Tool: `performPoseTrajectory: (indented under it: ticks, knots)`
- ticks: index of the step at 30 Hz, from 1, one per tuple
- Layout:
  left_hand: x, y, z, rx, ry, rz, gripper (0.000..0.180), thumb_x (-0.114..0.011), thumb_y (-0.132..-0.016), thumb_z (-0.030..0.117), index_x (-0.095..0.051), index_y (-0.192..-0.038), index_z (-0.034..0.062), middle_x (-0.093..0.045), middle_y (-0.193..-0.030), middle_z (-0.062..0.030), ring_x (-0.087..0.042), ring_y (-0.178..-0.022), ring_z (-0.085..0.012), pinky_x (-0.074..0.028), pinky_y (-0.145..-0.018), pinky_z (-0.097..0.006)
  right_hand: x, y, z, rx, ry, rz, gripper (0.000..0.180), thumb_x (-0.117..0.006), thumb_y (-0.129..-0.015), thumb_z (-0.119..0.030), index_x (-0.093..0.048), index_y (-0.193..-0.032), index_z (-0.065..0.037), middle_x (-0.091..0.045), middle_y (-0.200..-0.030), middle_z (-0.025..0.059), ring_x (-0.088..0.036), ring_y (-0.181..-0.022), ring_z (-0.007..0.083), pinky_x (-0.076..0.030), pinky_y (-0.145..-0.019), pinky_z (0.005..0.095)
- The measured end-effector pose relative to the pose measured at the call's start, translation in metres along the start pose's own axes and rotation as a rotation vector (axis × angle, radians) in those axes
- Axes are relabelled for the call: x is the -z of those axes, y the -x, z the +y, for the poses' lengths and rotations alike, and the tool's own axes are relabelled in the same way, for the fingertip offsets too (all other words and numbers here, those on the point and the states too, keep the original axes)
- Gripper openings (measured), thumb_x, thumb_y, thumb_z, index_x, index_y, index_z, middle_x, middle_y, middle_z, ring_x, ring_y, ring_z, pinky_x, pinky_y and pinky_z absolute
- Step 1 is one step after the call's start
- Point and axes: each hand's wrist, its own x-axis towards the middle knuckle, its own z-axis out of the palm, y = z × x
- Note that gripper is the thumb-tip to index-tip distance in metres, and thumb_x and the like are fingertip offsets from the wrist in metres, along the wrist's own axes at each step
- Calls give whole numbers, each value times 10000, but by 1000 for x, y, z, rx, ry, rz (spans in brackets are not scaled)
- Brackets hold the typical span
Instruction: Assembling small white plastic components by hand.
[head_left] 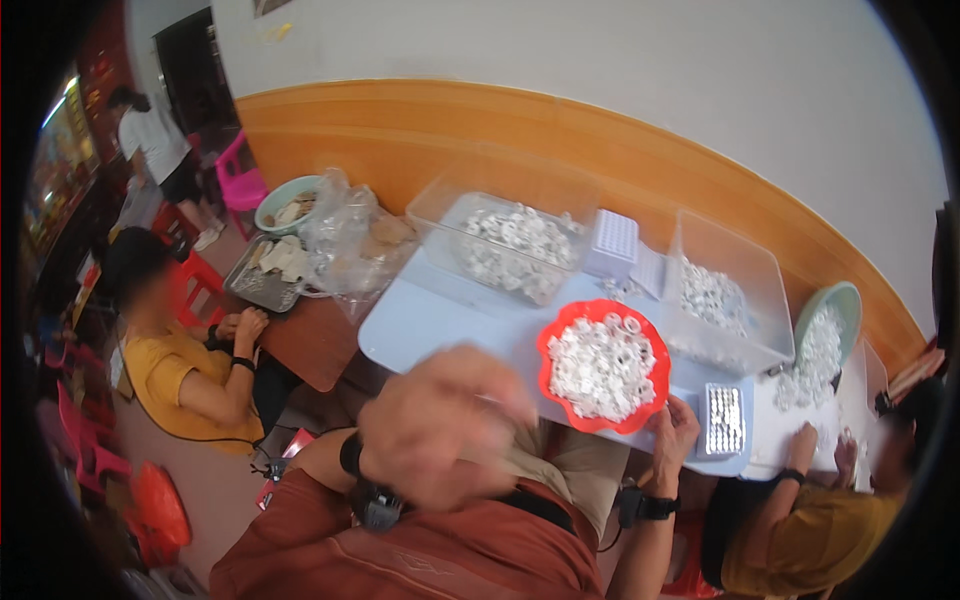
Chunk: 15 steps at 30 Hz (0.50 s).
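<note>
Rings (pixel 600 368) could spill: right hand (pixel 672 432) grips the red bowl (pixel 548 345) at table's edge; blurry left hand (pixel 440 425), can't tell.

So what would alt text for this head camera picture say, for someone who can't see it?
A person's right hand rests at the edge of a red bowl of small white rings on a pale table, while the blurred left hand is raised nearer the camera. Clear bins hold more rings; two seated people work alongside.

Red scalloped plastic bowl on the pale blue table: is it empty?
No, the red scalloped plastic bowl on the pale blue table is heaped with small white ring-shaped parts.
</note>
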Motion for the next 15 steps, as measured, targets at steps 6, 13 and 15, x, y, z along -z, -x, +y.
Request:
performPoseTrajectory:
  ticks: [6,13,15]
  knots:
    - [-7,-40,91,-229,483,84,132,-549,-979,190,-609,-899,104,-644,-1065,-46,-585,-914,-248,-555,-780,-372,4,3,0,34,-38,-33,202,-635,-960,-77,-651,-1094,73,-658,-764,50,-596,-618,92,-515,-562,244]
    - [6,-30,127,-121,431,36,66,-685,-925,141,-624,-908,125,-678,-1036,43,-552,-970,-155,-554,-892,-321,8,4,7,130,-23,-80,279,-653,-944,-179,-655,-1054,78,-656,-819,57,-603,-665,107,-505,-575,241]
    - [6,-22,126,-143,383,87,70,-691,-920,133,-623,-903,125,-677,-1019,43,-548,-957,-149,-553,-891,-319,7,3,4,114,14,-73,286,-657,-943,-185,-651,-1052,79,-655,-840,68,-616,-679,120,-516,-587,249]
